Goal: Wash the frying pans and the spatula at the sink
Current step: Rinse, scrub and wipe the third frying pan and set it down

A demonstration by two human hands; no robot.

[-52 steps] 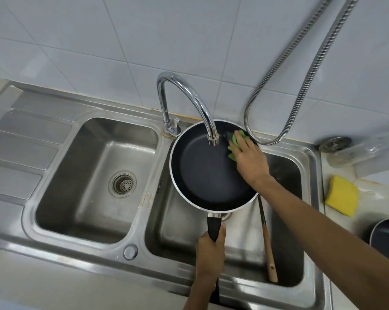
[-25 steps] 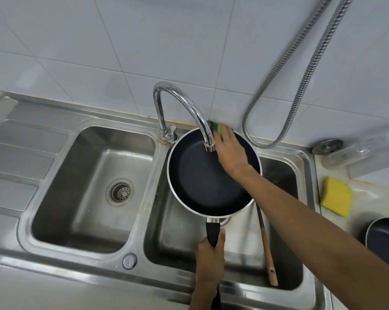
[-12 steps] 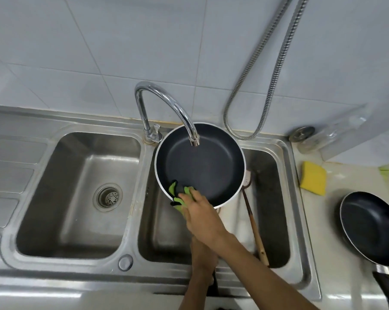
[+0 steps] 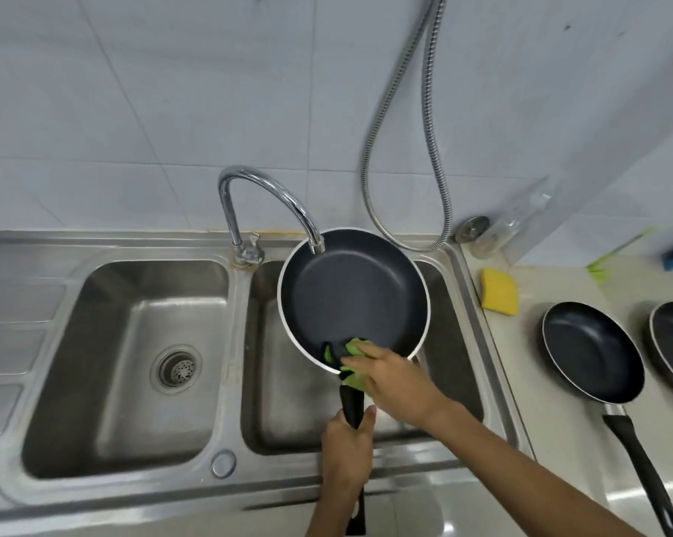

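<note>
Left hand: our left hand (image 4: 346, 445) wraps fully round the black handle (image 4: 352, 405), steadying the pan for scrubbing.
Right hand: our right hand (image 4: 395, 381) pinches a green scouring pad (image 4: 352, 352) against the near rim.
Pan: the round, dark non-stick frying pan (image 4: 352, 294) sits tilted over the right steel sink basin (image 4: 273, 401), under the curved chrome tap (image 4: 269, 188); its surface looks matte, no suds visible.

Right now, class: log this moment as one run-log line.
left hand: grips pan handle | right hand: green scrubber on frying pan near rim | right basin | tap: no water visible
</note>
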